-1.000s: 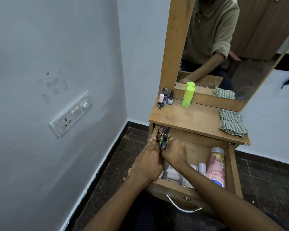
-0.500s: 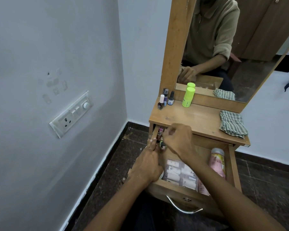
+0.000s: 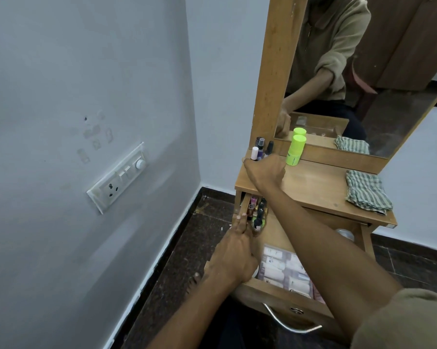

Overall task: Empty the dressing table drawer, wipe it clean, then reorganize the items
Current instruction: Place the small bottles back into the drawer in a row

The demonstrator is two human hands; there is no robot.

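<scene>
Beside tabletop bottles (image 3: 261, 151), closed right hand (image 3: 265, 171)

On my left, a pale grey painted wall (image 3: 61, 71). It carries a white plastic switchboard panel (image 3: 116, 178) with a round dial knob (image 3: 140, 164) at its upper right end and a socket at its lower left. Above the panel, faint patches of old tape residue (image 3: 94, 137) and one small dark spot.

Dark speckled stone floor (image 3: 187, 250) below, edged by a black skirting strip (image 3: 172, 238) along the wall's foot.

In the mirror I see a brown wooden wardrobe door (image 3: 403, 41) reflected behind me, and a strip of the same dark floor.
</scene>
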